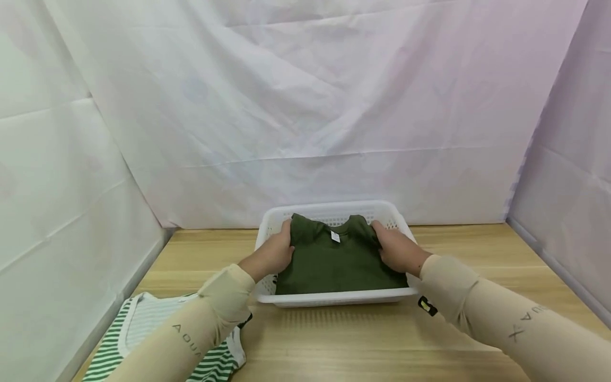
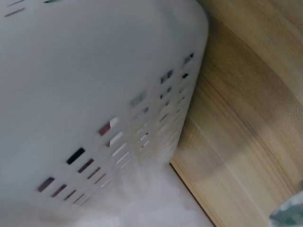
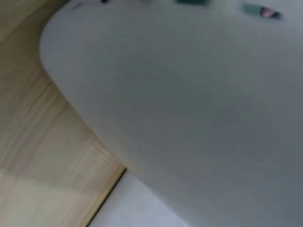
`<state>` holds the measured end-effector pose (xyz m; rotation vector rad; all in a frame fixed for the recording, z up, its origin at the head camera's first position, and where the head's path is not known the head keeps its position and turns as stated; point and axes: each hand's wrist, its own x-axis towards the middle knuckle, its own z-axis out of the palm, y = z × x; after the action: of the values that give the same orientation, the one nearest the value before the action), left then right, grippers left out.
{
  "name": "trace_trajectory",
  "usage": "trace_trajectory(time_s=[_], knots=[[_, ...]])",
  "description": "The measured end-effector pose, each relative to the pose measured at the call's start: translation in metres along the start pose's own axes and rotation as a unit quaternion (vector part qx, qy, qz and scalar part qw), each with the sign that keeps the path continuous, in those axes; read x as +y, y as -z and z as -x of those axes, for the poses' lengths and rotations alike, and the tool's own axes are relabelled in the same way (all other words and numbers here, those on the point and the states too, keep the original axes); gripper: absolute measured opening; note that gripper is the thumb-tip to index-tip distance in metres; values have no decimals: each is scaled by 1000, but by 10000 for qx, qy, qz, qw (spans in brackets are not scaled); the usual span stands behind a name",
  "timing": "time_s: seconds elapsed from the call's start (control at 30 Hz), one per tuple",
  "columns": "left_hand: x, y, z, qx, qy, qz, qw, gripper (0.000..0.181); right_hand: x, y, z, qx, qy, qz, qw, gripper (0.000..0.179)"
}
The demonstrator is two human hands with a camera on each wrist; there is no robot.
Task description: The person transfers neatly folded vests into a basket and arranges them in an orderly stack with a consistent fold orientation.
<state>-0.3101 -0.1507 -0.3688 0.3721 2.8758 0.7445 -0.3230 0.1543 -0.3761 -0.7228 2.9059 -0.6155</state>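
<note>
A dark green shirt [image 1: 334, 265] with a small white neck label lies in a white plastic basket [image 1: 334, 298], its collar toward the back. My left hand [image 1: 277, 252] grips the shirt at its left shoulder, and my right hand [image 1: 395, 246] grips the opposite shoulder. Both hands are over the basket, with some fingers hidden behind the cloth. In the left wrist view the slotted basket wall [image 2: 94, 94] fills much of the picture. The right wrist view shows mostly the smooth basket side [image 3: 165, 94]; neither wrist view shows a hand.
A green-and-white striped garment [image 1: 105, 345] lies at the table's front left, partly under the left forearm. The wooden table [image 1: 329, 345] is bordered by white cloth walls [image 1: 305, 106] at the back and both sides.
</note>
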Motion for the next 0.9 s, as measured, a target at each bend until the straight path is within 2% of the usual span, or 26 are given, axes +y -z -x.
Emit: trace_trajectory(time_s=[0.17,0.3,0.6,0.7,0.8,0.87,0.9], knots=[[0,-3,-2,-24,37,-263,9996,81,0,-9,0,81,47,449,9989,43],[0,-5,-4,-23,-50,-441,9990,85,-2,-11,1,164,46,589,9981,47],[2,-10,-5,-111,-107,-914,9957,80,-6,-16,5,424,40,1087,9932,53],[2,-12,-6,-58,-167,-1072,9941,75,-4,-20,7,671,169,1632,9842,47],[2,-14,-7,-1,-261,-1244,9919,71,-3,-23,7,877,386,2369,9668,40],[2,-15,-7,37,-277,-1331,9907,69,-3,-25,6,744,624,2575,9614,41],[2,-15,-8,80,-281,-1343,9905,69,-4,-25,5,559,733,2540,9628,45]])
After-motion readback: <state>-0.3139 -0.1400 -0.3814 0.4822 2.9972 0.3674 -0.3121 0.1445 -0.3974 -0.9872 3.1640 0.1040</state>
